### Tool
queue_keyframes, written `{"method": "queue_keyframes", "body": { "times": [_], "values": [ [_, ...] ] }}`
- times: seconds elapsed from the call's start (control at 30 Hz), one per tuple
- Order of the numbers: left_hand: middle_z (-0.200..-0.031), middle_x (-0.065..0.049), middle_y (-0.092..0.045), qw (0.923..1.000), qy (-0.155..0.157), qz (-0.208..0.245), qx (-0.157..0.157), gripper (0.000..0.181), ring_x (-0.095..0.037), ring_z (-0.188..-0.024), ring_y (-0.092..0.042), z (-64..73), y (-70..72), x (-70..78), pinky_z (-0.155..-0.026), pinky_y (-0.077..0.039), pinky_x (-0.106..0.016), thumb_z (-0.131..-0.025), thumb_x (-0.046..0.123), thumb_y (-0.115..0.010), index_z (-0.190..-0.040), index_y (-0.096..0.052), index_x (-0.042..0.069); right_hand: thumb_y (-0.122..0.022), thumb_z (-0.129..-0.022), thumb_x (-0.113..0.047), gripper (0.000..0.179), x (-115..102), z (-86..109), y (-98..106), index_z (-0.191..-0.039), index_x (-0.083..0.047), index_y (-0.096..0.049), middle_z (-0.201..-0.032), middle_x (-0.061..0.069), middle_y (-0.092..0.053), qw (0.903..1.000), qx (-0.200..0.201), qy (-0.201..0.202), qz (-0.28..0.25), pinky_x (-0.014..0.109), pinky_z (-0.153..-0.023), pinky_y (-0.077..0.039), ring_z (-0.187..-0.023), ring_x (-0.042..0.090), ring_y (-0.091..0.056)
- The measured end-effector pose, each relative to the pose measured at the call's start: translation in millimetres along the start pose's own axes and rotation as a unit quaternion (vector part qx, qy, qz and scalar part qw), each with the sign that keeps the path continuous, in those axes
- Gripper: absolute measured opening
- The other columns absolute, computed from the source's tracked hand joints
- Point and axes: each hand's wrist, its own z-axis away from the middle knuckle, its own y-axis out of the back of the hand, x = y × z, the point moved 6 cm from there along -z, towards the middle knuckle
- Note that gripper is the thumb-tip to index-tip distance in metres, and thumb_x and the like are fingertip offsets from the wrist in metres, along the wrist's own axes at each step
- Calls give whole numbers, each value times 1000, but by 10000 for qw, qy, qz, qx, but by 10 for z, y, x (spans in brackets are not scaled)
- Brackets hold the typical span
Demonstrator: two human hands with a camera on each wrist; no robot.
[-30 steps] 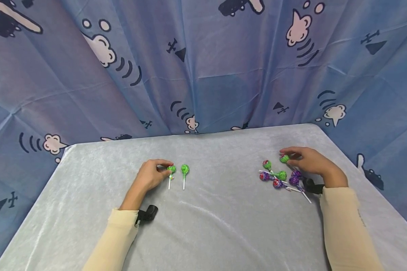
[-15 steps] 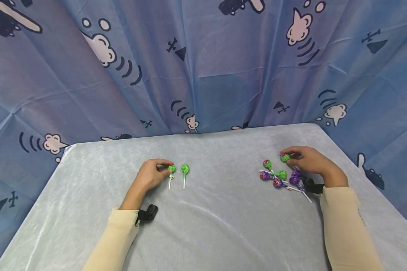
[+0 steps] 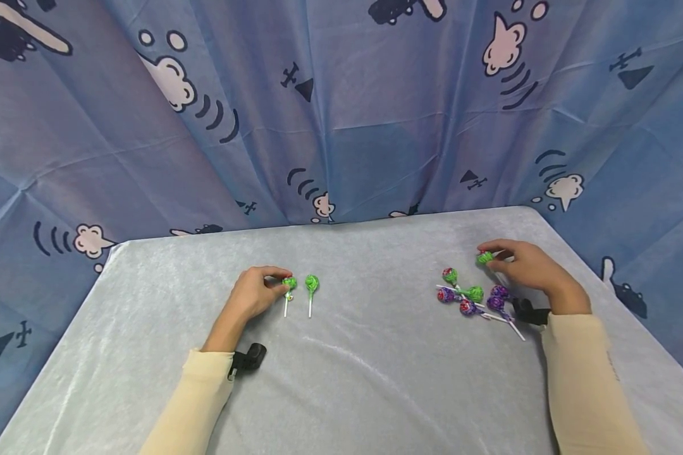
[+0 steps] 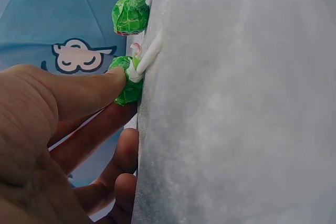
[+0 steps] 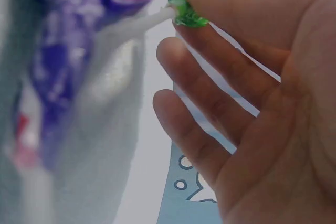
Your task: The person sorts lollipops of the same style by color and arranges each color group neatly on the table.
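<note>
My left hand [image 3: 256, 292] pinches the green-wrapped head of a lollipop [image 4: 127, 94] between thumb and index finger. Its white stick points toward me along the cloth. Just right of it lies a second green lollipop [image 3: 312, 283], parallel to the first. Over on the right side, my right hand [image 3: 526, 265] pinches another green lollipop [image 5: 181, 11] by its head, thumb on one side and index finger on the other. The remaining fingers are spread loosely. In front of that hand lies a loose pile of purple lollipops [image 3: 467, 308] and green lollipops [image 3: 473, 294], some sticks crossing.
A pale grey cloth covers the table [image 3: 364, 379]. Behind its far edge hangs a blue patterned curtain [image 3: 375, 126]. Each wrist carries a black camera mount, the right mount [image 3: 529, 311] close beside the purple lollipops.
My right hand has moved slightly back and right, drawing its green lollipop a little away from the pile. The left hand stays in place with its lollipop.
</note>
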Motion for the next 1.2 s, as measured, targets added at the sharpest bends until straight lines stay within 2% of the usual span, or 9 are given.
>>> {"method": "queue_keyframes", "body": {
  "times": [0.37, 0.87, 1.2],
  "values": [
    [-112, -5, -74, 10000, 5, 14, -24, 27, -17, -85, -63, 7, -6, 1, -68, -45, -28, -88, 24, -76, -115, -76, 23, -57, -100, -23, 44, -34, 37, 89, -140, -4, -54, -137, 30, -54, 9999, 81, -58, -32, 62, -91, -48, -121, 49, -52],
    [-113, -5, -73, 10000, 62, 8, -55, 26, -18, -87, -61, 3, -13, -13, -69, -44, -29, -89, 24, -75, -116, -76, 24, -61, -98, -23, 42, -192, -7, 20, -136, -4, -58, -134, 26, -59, 9998, 12, 136, -161, 61, -95, -48, -120, 44, -55],
    [-116, -6, -73, 10000, 7, 48, -41, 26, -18, -89, -63, 2, 1, -9, -70, -45, -29, -89, 23, -76, -115, -76, 23, -61, -98, -22, 40, -331, -26, -19, -134, -6, -60, -133, 21, -60, 9993, 5, 290, -240, 55, -92, -52, -118, 40, -57]
  ]
}}
